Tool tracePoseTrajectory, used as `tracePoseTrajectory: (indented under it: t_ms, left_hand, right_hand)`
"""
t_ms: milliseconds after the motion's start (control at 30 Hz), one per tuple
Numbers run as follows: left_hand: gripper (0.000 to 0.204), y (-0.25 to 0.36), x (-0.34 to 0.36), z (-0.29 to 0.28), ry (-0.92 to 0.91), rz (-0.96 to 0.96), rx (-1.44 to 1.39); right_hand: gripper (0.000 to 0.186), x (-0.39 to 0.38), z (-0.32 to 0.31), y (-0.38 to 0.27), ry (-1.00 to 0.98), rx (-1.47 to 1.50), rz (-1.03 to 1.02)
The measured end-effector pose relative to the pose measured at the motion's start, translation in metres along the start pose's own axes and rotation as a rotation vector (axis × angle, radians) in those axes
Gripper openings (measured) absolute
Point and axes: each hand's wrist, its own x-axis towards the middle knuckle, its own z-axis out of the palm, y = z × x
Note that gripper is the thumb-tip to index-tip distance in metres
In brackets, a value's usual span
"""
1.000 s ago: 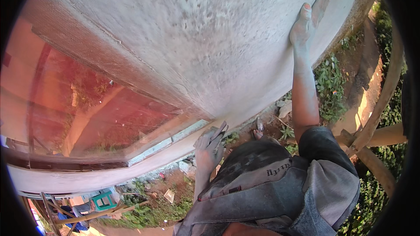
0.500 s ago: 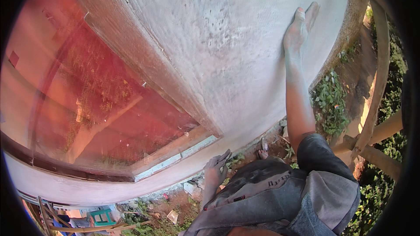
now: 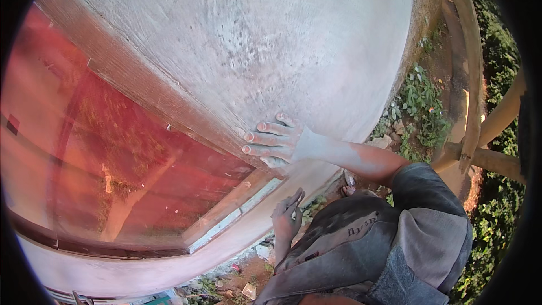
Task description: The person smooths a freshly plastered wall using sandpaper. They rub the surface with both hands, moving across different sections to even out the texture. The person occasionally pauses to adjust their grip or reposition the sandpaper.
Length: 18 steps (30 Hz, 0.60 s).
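My right hand [image 3: 274, 142], coated in pale powder, lies with fingers spread on the pale plastered wall [image 3: 305, 34], just beside the brown-stained wooden window frame [image 3: 135, 96]. Below it, my left hand [image 3: 288, 217], also dusty, is closed on a small, dark, flat object [image 3: 294, 199] that I cannot make out clearly, held near my body above the wall's lower edge. Left of both hands is a large reddish, reflective window pane [image 3: 130, 181], with a pale ledge [image 3: 113, 274] along its bottom.
Wooden poles [image 3: 471, 73] cross at the right, beside dense foliage [image 3: 497, 34]. Below the wall are weeds [image 3: 420, 101], soil, rubble and a bare foot [image 3: 349, 187]. Part of a green plastic item [image 3: 161, 300] shows at the bottom left edge.
My right hand has swept down and left across the wall from the upper right to beside the window frame, its fingers now pointing left. My left hand stays low.
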Motion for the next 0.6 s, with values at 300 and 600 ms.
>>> tracePoseTrajectory:
  t_ms: [300, 600]
  left_hand:
    - [0.023, 0.006, -0.002, -0.004, 0.099, -0.201, -0.340]
    - [0.024, 0.025, 0.041, -0.007, -0.090, -0.300, -0.763]
  right_hand:
    - [0.044, -0.137, -0.030, -0.063, -0.269, 0.683, 0.550]
    - [0.043, -0.130, -0.072, -0.066, -0.546, 1.630, 1.358]
